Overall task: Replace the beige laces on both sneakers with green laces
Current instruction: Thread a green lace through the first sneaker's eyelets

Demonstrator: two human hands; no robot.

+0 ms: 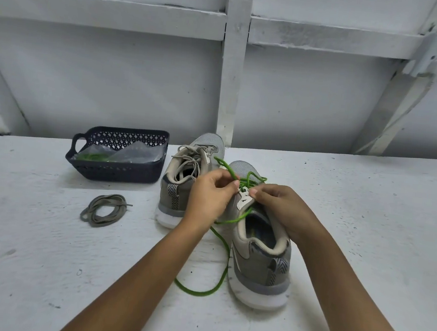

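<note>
No readable txt, labels, nos.; white tongue tab [244,200] of near sneaker [258,261] too blurred.

Rough painted table [366,234], perforated plastic basket [119,175]

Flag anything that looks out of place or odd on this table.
Nothing damaged or spilled. The green lace trails loose across the table beside the near sneaker, only partly threaded. A loose beige lace lies coiled on the table, outside the basket.

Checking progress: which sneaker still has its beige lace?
The left sneaker, beside the basket; the right sneaker carries the green lace instead.
</note>
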